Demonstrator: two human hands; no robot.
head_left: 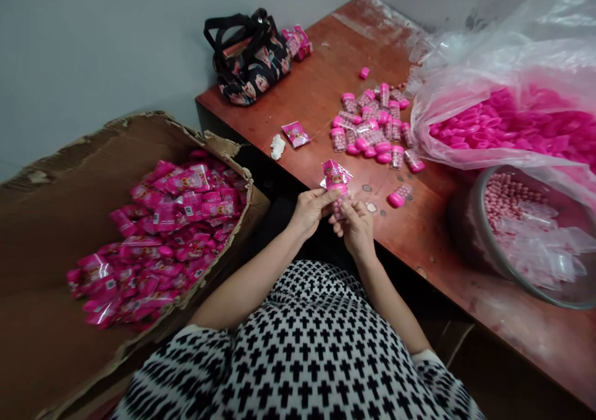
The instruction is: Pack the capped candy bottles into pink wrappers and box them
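Both of my hands meet at the table's front edge around a small clear bottle [339, 209] filled with pink beads and topped by a pink cap. A shiny pink wrapper packet [335, 173] sticks up at the cap end. My left hand [310, 214] pinches near the cap and the packet with its thumb. The fingers of my right hand [357, 226] are closed around the lower part of the bottle. To the right, a similar bottle [401, 195] lies on its side on the table. Farther back is a pile of capped bottles [370, 128].
At left, a cardboard box [46, 221] holds many pink packets [186, 202]. A loose packet [295, 134], a white scrap [277, 147] and a floral bag [254, 66] sit on the table [326, 84]. Pink caps fill a plastic bag [512, 122] beside a grey tub [479, 215].
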